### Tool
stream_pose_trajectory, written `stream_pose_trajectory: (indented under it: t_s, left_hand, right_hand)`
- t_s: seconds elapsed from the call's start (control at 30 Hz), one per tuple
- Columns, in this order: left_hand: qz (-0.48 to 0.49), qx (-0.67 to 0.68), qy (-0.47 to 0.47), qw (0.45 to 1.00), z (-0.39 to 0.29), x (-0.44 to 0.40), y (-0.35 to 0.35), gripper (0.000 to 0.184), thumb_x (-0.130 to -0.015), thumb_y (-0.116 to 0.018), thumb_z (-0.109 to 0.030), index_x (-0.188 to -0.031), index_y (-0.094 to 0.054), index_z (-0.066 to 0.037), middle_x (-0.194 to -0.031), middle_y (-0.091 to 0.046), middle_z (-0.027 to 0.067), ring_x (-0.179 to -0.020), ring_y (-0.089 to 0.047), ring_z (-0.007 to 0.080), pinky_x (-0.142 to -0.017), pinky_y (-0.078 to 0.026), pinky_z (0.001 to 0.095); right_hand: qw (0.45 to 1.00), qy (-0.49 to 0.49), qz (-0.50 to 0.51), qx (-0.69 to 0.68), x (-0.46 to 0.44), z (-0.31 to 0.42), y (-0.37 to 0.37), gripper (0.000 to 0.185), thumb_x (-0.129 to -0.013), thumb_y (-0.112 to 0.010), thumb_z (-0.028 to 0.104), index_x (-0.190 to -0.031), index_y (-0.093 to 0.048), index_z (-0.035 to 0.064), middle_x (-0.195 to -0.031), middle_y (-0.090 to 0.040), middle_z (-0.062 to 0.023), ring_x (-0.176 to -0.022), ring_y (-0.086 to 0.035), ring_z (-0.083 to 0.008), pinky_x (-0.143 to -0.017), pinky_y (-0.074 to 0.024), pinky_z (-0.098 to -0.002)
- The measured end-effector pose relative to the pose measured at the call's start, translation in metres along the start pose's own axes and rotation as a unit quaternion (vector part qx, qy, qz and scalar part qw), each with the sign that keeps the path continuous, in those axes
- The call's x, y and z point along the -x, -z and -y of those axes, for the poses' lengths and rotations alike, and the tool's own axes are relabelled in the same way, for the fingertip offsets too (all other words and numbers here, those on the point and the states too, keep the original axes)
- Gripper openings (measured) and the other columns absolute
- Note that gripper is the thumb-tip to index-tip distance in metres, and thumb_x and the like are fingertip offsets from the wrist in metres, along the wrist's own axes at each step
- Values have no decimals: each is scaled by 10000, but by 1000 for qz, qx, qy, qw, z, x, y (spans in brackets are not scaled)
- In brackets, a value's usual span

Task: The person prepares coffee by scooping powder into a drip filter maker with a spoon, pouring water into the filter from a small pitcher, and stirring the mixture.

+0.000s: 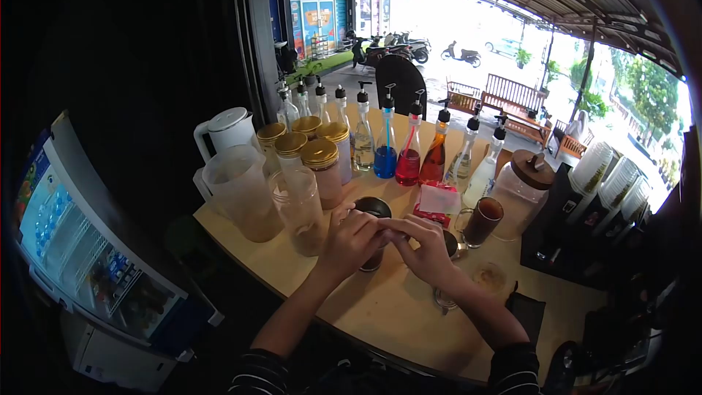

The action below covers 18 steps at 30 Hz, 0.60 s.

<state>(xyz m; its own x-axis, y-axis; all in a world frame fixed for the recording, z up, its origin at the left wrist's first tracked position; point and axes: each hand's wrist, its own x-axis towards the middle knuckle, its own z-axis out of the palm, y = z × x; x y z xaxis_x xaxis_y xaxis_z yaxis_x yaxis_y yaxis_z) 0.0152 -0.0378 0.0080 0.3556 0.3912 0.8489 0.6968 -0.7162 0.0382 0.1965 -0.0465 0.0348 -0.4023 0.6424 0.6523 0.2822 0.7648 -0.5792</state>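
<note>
My left hand (349, 240) and my right hand (423, 243) meet fingertip to fingertip over the middle of the table. Both are closed in a pinch, and what lies between the fingers is too small or hidden to name. Just behind and below them stands a cup-like vessel with a dark round top (374, 207); my hands cover much of its body. To the right of my right hand is a glass mug of brown drink (482, 223). A red packet (433, 213) with a pale top lies beyond my fingers. Under my right wrist, a small glass item (444, 300) is partly covered.
A clear pitcher (243, 194), an open clear jar (298, 212) and gold-lidded jars (320, 155) stand left. Several pump-topped syrup bottles (407, 157) line the back. A wooden-lidded jar (521, 194) and a black holder with stacked cups (610, 175) stand right. A drinks fridge (95, 263) is far left.
</note>
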Motion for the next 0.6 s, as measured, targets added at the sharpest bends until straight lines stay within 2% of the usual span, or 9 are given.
stream_pose_trajectory:
  t_s: [0.07, 0.1, 0.17, 0.2, 0.23, 0.3, 0.37, 0.47, 0.6]
  left_hand:
    - [-25, 30, 71, 997, -1, -3, 10, 472, -649, -837, -251, -1020, -610, -70, -894, -622, 32, -850, -606, 199, -907, -436, 399]
    - [-26, 28, 72, 997, 0, -2, 11, 472, -649, -837, -251, -1020, -610, -70, -894, -622, 32, -850, -606, 199, -907, -436, 399]
    - [-27, 153, 270, 950, 4, 4, 8, 719, -602, -860, -398, -1143, -549, -42, -1010, -596, 114, -945, -593, 275, -902, -454, 406]
    - [25, 179, 306, 935, 18, 18, -8, 871, -525, -891, -413, -1202, -505, -24, -1090, -579, 164, -991, -593, 305, -899, -470, 403]
    - [24, 177, 306, 935, 18, 20, -10, 871, -525, -891, -413, -1202, -505, -24, -1090, -579, 164, -991, -593, 305, -899, -470, 403]
    - [41, 176, 329, 927, 18, 19, -13, 804, -549, -900, -334, -1186, -523, -21, -1056, -626, 121, -1017, -622, 248, -907, -486, 368]
    - [41, 174, 314, 932, 17, 17, -11, 799, -551, -898, -319, -1189, -522, -20, -1066, -626, 126, -1019, -622, 246, -900, -489, 363]
    - [27, 179, 288, 940, 16, 15, -8, 787, -555, -891, -295, -1193, -521, -20, -1072, -629, 129, -1018, -624, 244, -893, -490, 357]
    - [24, 168, 260, 951, 18, 13, -5, 779, -557, -879, -270, -1202, -516, -27, -1099, -619, 124, -1042, -610, 244, -908, -477, 363]
  right_hand:
    - [1000, 13, -3, 15, -1, -6, 0, 266, -836, -635, 1, -1099, -648, 38, -753, -577, -102, -633, -566, -193, -596, -458, -303]
    - [1000, 5, -10, 22, -1, -8, 0, 240, -844, -622, 3, -1080, -650, 34, -764, -584, -110, -651, -583, -209, -607, -464, -299]
    - [1000, -4, -17, 25, -2, -9, -2, 216, -851, -609, 5, -1061, -651, 30, -775, -591, -118, -669, -600, -225, -618, -470, -296]
    - [1000, -20, -7, 4, -5, -7, -4, 166, -868, -602, 26, -1024, -659, 18, -767, -600, -104, -681, -597, -185, -631, -467, -289]
    - [999, -35, 1, -14, -7, -6, -5, 130, -886, -595, 47, -987, -666, 6, -758, -609, -89, -693, -594, -144, -645, -464, -283]
    - [998, -46, 7, -49, -8, -14, -5, 129, -895, -588, 55, -994, -650, -1, -794, -622, -100, -732, -622, -165, -665, -480, -288]
    - [995, -60, 14, -82, -6, -23, -4, 131, -904, -581, 63, -1000, -634, -8, -829, -635, -111, -772, -649, -185, -685, -495, -294]
    - [990, -74, -26, -119, -6, -28, -3, 132, -922, -570, 78, -998, -608, -22, -837, -635, -93, -769, -636, -152, -706, -496, -288]
    - [980, -94, 16, -176, -5, -20, 2, 140, -947, -525, 95, -1020, -576, -13, -862, -618, -76, -786, -602, -123, -726, -479, -268]
